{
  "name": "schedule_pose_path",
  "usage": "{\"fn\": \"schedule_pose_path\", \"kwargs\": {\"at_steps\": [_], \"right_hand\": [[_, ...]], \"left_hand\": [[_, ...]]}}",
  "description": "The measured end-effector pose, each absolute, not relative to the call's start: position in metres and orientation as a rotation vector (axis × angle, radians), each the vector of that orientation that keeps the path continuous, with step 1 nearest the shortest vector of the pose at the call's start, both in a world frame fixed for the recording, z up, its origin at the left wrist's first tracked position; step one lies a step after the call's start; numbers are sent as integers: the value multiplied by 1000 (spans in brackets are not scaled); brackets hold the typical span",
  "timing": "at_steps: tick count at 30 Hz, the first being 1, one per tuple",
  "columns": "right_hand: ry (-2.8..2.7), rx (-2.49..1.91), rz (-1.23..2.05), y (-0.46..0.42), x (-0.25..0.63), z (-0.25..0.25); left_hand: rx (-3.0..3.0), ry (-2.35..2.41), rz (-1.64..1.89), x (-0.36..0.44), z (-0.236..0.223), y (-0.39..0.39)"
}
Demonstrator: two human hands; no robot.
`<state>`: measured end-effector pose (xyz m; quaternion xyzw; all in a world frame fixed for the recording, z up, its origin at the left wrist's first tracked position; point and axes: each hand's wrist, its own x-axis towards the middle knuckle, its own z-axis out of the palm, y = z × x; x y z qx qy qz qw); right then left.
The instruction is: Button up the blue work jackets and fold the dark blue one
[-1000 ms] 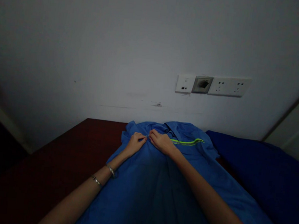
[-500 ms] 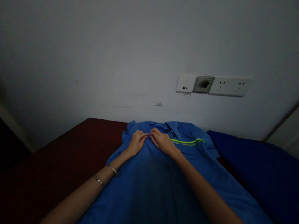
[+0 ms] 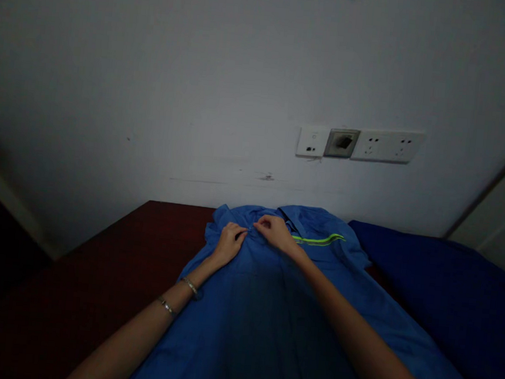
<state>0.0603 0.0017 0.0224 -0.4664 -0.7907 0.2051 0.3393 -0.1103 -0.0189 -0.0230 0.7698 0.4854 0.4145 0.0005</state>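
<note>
A blue garment (image 3: 251, 307) with a collar at its far end and a yellow-green stripe (image 3: 319, 241) is spread out in front of me. My left hand (image 3: 230, 243) pinches the cloth just below the collar, left of the middle. Close beside it, my right hand (image 3: 273, 231) has thumb and index finger pressed together at the same spot on the garment. A small gap separates the two sets of fingertips. Whatever fine detail lies between them, such as a button, is too small to make out.
The garment lies on a dark red-brown table (image 3: 141, 244) that meets a pale wall (image 3: 199, 90). At the right lies a dark blue cloth or pad (image 3: 430, 276). Sockets and switches (image 3: 386, 146) are set in the wall above.
My right hand's fingers have lifted and drawn slightly away from the left fingertips, with the pinch now showing more plainly. The left hand has barely shifted, and the garment lies as before.
</note>
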Motion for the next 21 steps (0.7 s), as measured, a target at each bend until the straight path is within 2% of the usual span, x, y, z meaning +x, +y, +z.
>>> {"fn": "schedule_pose_path", "kwargs": {"at_steps": [3,6,21], "right_hand": [[-1851,-1375,1053,0,55,27],[-1710,-1406,1334,-6,51,27],[-1356,-1304,1592,-5,41,5]], "left_hand": [[2493,1540,1306,-111,-26,-19],[2563,1553,1300,-111,-28,-21],[2797,1611,1202,-106,-22,-31]]}}
